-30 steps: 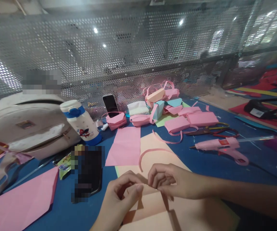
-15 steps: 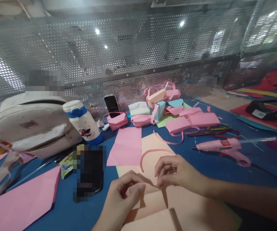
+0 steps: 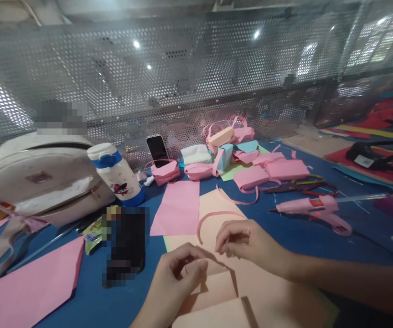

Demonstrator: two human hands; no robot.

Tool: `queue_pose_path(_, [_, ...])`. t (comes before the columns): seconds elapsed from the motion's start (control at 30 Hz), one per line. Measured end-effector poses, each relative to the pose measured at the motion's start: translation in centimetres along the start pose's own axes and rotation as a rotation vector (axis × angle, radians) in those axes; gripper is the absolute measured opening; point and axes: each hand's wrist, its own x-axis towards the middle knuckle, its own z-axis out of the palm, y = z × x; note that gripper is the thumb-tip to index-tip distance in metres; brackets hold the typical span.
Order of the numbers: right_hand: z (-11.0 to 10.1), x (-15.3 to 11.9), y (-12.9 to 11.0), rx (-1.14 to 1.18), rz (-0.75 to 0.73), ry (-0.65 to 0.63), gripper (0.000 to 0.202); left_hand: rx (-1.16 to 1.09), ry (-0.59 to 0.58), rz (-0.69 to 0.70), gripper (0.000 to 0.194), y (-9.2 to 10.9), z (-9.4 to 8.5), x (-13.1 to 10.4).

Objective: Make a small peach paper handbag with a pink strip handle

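My left hand (image 3: pixel 183 278) pinches the upper flap of a folded peach paper piece (image 3: pixel 217 287) near the bottom centre. Just right of that flap, my right hand (image 3: pixel 244 241) hovers with its thumb and fingertips together; whether anything tiny is between them is hidden. Under both hands lies a larger peach sheet (image 3: pixel 268 296). A curved pink strip (image 3: pixel 201 223) rests on it beyond my hands. The pink glue gun (image 3: pixel 312 207) lies on its side to the right, its nozzle pointing left.
Pink paper bags (image 3: pixel 287 168) and scissors (image 3: pixel 314 184) lie behind the glue gun. A pink sheet (image 3: pixel 178 207), dark phone (image 3: pixel 128 241), bottle (image 3: pixel 117 175) and pale backpack (image 3: pixel 49 177) are left. Perforated metal panel (image 3: pixel 183 82) at the back.
My right hand has moved slightly left and up, away from the edge of the folded paper. My left hand keeps its hold on the flap.
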Motion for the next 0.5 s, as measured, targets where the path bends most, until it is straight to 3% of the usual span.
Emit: queue_pose_path(0.5, [0.15, -0.30, 0.12, -0.057, 0.016, 0.018, 0.002, -0.085, -0.059, -0.043, 0.025, -0.05, 0.37, 0.52])
